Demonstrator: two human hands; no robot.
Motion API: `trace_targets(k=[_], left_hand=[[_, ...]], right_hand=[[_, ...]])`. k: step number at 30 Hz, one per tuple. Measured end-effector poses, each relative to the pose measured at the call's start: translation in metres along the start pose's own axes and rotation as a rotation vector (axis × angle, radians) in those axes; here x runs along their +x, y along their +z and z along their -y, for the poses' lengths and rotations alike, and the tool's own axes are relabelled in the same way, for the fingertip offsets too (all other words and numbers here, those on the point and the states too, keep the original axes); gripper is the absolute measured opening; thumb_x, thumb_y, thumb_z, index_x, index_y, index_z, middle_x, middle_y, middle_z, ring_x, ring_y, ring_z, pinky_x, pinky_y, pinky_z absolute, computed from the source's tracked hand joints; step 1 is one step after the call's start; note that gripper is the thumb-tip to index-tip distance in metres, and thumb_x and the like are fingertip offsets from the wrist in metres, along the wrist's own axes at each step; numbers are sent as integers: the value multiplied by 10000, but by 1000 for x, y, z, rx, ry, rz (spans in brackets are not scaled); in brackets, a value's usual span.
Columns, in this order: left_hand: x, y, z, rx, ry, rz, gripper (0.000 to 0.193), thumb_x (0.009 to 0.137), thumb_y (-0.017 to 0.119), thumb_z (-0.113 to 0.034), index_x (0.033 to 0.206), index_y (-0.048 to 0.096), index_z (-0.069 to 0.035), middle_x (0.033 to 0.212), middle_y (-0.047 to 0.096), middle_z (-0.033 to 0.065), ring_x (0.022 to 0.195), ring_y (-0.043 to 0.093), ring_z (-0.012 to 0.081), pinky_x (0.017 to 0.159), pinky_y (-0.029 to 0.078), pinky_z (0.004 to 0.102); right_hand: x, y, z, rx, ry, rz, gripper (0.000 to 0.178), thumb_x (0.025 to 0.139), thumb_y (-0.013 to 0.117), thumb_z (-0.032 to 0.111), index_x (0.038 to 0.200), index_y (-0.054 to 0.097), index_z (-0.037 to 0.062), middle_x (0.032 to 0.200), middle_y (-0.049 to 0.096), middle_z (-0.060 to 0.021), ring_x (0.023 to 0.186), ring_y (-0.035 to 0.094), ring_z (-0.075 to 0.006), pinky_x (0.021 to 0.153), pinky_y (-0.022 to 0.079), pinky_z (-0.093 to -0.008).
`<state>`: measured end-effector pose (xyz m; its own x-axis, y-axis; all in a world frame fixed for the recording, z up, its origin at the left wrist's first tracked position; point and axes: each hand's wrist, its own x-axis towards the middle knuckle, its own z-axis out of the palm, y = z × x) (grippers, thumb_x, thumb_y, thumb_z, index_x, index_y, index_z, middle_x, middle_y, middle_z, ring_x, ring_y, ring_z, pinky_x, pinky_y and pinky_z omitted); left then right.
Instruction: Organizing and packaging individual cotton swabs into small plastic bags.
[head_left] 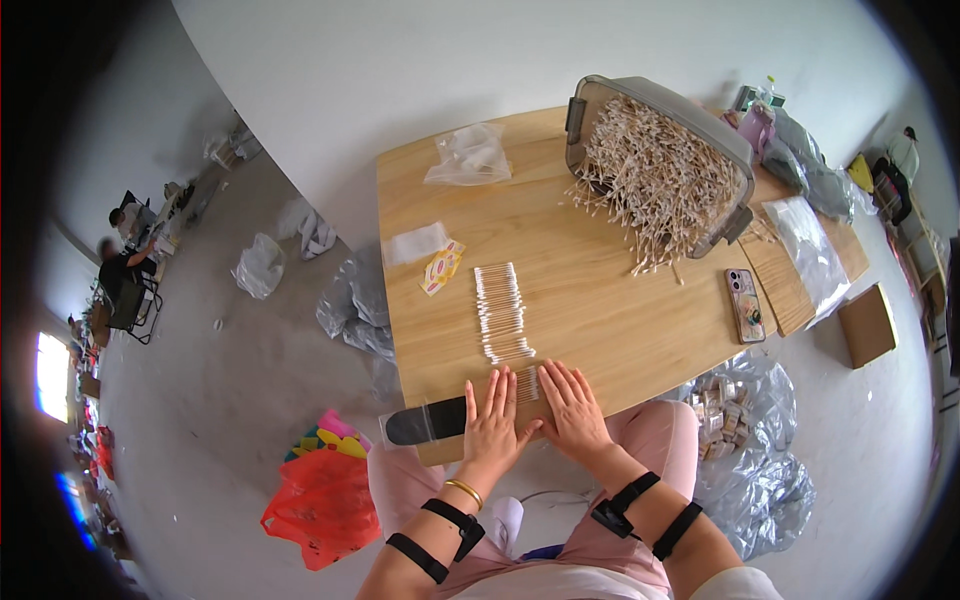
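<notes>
Hands [490, 422] [572, 415] open, cotton swabs [527, 384] between

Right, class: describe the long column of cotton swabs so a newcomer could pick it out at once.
On the wooden table, find the tipped grey bin with its jumbled swabs. Left of it, just beyond the left hand, lies the column: sticks side by side like ladder rungs, unlike the bin's heap, and longer than the strip visible beside the right hand.
</notes>
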<state>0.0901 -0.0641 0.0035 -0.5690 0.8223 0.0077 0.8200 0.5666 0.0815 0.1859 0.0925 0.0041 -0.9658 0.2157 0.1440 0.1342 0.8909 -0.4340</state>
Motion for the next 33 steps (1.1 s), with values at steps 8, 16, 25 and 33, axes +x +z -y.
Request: trace_targets(k=[8, 16, 25, 33], left_hand=[[-8, 2, 7, -71, 30, 4, 909, 992, 328, -687, 1614, 216, -34, 1677, 246, 103, 1574, 148, 244, 1256, 57, 591], [-10, -4, 18, -204, -101, -109, 929, 1005, 280, -685, 1603, 199, 22, 1683, 182, 188, 1577, 82, 348, 1239, 2, 617], [-5, 8, 17, -164, -100, -40, 999, 997, 268, -704, 1587, 130, 90, 1680, 112, 257, 1579, 40, 364, 1242, -12, 599], [35, -32, 54, -175, -180, -262, 890, 969, 570, -491, 1553, 235, 91, 1570, 359, 282, 1500, 283, 418, 1229, 56, 637]], right_hand=[[3, 3, 8, -105, -14, 56, 945, 870, 657, 482, 1585, 263, 5, 1655, 272, -165, 1552, 214, -299, 1274, 147, -466], [6, 14, 9, -57, -9, 25, 982, 881, 618, 559, 1583, 251, -23, 1672, 221, -184, 1568, 166, -302, 1278, 120, -475], [15, 30, 23, -160, 4, 27, 896, 924, 558, 536, 1568, 292, -27, 1660, 211, -242, 1566, 155, -358, 1269, 111, -517], [9, 17, 24, -218, 43, 100, 888, 957, 531, 581, 1570, 292, -15, 1663, 213, -223, 1565, 155, -343, 1272, 107, -511]])
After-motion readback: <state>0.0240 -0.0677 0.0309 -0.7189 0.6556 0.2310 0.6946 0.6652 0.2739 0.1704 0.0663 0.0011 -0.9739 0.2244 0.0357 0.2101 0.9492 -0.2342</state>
